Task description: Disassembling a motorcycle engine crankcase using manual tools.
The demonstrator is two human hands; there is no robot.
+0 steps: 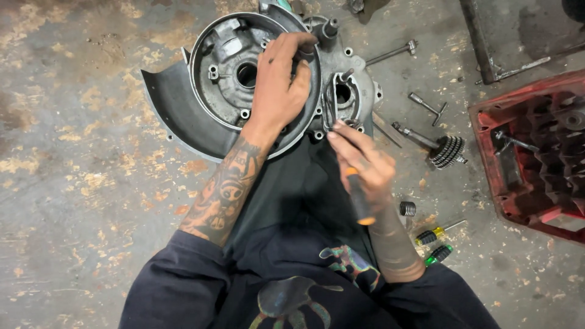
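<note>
While lying flat on the stained concrete floor [73,183] at about twelve o'clock from the person, the engine crankcase half [244,79] is showing its grey cast-aluminium inner face: a large round housing with a bearing bore at its centre, bolt holes spaced around the rim, and a curved shroud flaring out toward nine o'clock. A smaller chamber with a second bore is sitting at the casing's three o'clock side, with short shafts standing up along its top edge.

The left hand [281,85] is lying palm-down over the round housing, its fingers curling together over the rim at one o'clock and pressing on the metal. The tattooed forearm is running up from seven o'clock, with the wrist straight.

The right hand [361,161] is clamping shut on a screwdriver [358,198] with a black-and-orange handle; the handle is pointing back toward six o'clock while the forefinger is stretching along the shank toward the smaller chamber. The tip is hidden by the fingers, so whether it is touching the casing cannot be told.

At three o'clock from the casing, a gear shaft [436,146], a T-handle wrench [428,106] and a long bolt [390,53] are lying loose. Near the right wrist, a small spring [407,209] and two more screwdrivers [436,244] are resting, and a red plastic crate [536,152] is sitting at the far three o'clock edge.
</note>
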